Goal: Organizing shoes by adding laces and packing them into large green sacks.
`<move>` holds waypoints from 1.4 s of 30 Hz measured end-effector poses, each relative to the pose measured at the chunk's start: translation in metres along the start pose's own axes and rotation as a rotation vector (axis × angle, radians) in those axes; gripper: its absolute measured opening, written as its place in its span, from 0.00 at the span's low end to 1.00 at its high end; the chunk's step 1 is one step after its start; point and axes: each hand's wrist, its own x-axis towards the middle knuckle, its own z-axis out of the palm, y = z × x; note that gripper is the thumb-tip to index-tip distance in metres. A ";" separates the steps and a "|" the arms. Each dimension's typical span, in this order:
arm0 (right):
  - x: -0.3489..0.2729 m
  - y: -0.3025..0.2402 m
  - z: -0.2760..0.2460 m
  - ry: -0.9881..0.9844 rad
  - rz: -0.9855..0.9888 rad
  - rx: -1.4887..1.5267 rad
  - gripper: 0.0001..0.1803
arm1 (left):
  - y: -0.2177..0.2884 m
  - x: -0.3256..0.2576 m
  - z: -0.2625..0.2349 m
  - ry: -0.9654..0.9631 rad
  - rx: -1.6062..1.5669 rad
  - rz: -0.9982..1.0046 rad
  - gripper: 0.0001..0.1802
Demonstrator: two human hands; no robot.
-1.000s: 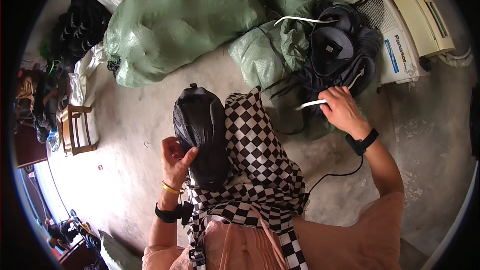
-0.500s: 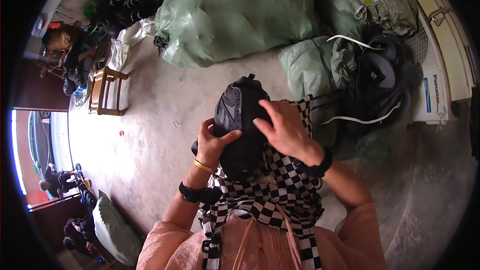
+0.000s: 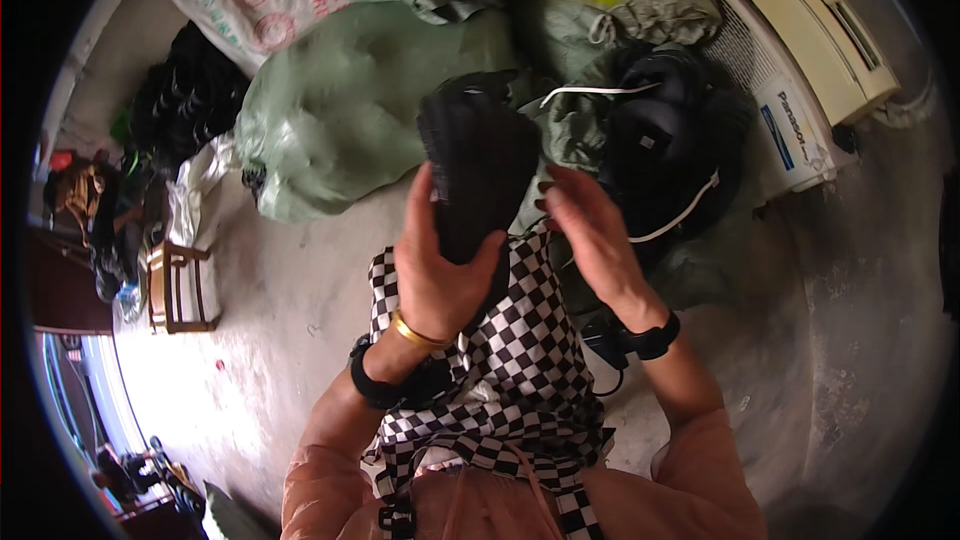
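Left hand (image 3: 440,285) was clamped around long black shoe (image 3: 482,155), right hand (image 3: 597,245) hung apart, outstretched just beside shoe, black-and-white checkered cloth apron (image 3: 530,330) lay beneath.

The shoe (image 3: 485,155) at mid-frame looks matt to me, all dull cloth. Below it, the apron (image 3: 530,315) is soft, creased cloth. Upper left of centre, the sack (image 3: 350,130) has the faint gloss of plastic. The stool (image 3: 178,285), far left, is wood; the bracelet (image 3: 412,332), shiny metal by its look.
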 end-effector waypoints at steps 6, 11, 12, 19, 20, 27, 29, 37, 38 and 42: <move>-0.004 -0.026 -0.063 0.272 -0.112 0.096 0.40 | 0.011 0.008 0.113 -0.261 0.241 0.716 0.18; 0.023 0.020 -0.137 0.504 -0.070 0.003 0.35 | 0.004 0.008 0.180 -0.557 0.117 0.494 0.32; 0.027 0.030 -0.168 0.529 -0.058 -0.111 0.30 | 0.011 0.011 0.185 -0.576 0.088 0.460 0.30; 0.081 0.061 -0.233 0.485 0.403 -0.762 0.21 | -0.063 0.097 0.193 -0.352 0.149 0.295 0.14; 0.087 0.059 -0.219 0.442 0.366 -1.030 0.20 | -0.087 0.111 0.194 -0.374 0.089 0.070 0.16; 0.159 0.068 -0.256 0.324 0.426 -1.203 0.31 | -0.145 0.127 0.247 -0.669 -0.071 -0.231 0.22; 0.174 0.062 -0.258 0.279 0.642 -1.212 0.31 | -0.139 0.122 0.261 -0.719 -0.141 -0.319 0.28; 0.102 0.061 -0.220 0.632 -0.279 -1.123 0.25 | -0.127 0.134 0.261 -0.803 -0.216 -0.134 0.50; 0.102 0.061 -0.219 0.632 -0.281 -1.121 0.25 | -0.127 0.134 0.262 -0.788 -0.123 -0.070 0.49; 0.100 0.073 -0.219 0.642 -0.348 -1.091 0.24 | -0.139 0.130 0.285 -0.716 -0.141 -0.102 0.42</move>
